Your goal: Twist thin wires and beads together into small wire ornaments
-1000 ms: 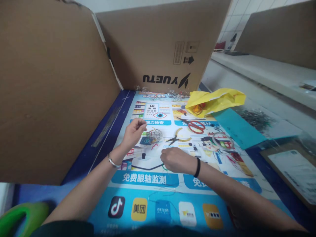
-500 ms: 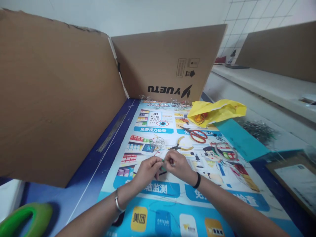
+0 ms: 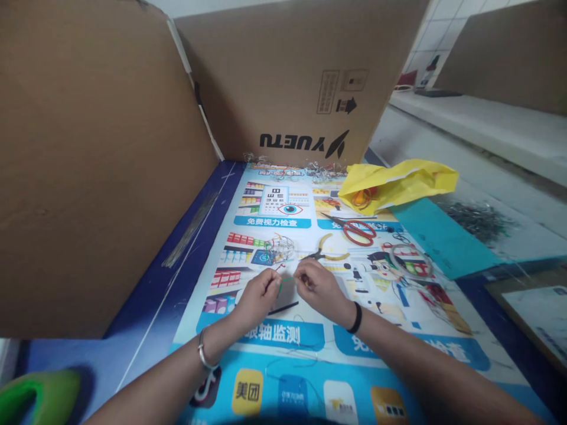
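Observation:
A thin green wire [image 3: 287,279] spans the small gap between my two hands. My left hand [image 3: 259,296] pinches it between thumb and fingers, and a bit of green hangs below the fingertips. On the other side my right hand [image 3: 322,290] is closed with curled fingers at the wire's other end; its tip is hidden. Just beyond my hands lie pliers with yellow handles [image 3: 332,255] and a loose tangle of thin wire [image 3: 281,248]. A dark thin stick [image 3: 283,308] rests on the printed sheet under my hands.
Red-handled scissors [image 3: 359,232] lie farther back, near a yellow bag [image 3: 398,180]. To the right are a wire coil [image 3: 411,261] and a heap of wire scraps [image 3: 481,221]. Cardboard panels [image 3: 283,82] enclose the back and left. A green ring [image 3: 57,392] sits front left.
My hands have drawn apart a little, the left one moving left, so the green wire now shows between them. The view has tilted slightly downward.

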Action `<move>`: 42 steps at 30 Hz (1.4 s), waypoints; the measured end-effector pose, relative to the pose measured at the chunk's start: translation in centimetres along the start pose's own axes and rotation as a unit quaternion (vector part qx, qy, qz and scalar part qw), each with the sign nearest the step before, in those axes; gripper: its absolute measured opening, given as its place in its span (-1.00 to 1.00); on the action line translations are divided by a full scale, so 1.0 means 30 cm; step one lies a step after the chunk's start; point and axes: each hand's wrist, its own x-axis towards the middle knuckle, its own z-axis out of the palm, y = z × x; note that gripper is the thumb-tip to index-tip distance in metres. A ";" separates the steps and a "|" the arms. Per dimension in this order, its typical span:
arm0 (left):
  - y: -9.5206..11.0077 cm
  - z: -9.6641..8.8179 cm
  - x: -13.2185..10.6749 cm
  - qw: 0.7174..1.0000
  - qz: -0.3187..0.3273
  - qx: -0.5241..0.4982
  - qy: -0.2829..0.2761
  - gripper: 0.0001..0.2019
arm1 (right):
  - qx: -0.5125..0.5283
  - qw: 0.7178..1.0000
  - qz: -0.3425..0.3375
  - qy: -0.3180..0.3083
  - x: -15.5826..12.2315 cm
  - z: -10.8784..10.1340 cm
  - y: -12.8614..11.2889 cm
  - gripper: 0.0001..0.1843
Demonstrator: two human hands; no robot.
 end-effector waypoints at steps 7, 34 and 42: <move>-0.003 0.005 0.008 0.996 -0.051 -0.070 -0.027 -0.75 | -0.090 0.990 -0.097 -0.049 -0.022 0.008 -0.013 -0.77; -0.053 -0.044 0.133 0.939 0.188 0.252 0.139 -0.88 | -0.006 0.985 0.166 -0.045 0.007 0.015 0.054 -0.78; -0.043 -0.067 0.120 0.955 0.178 0.200 0.129 -0.86 | 0.049 0.982 0.181 -0.026 0.014 0.004 0.057 -0.75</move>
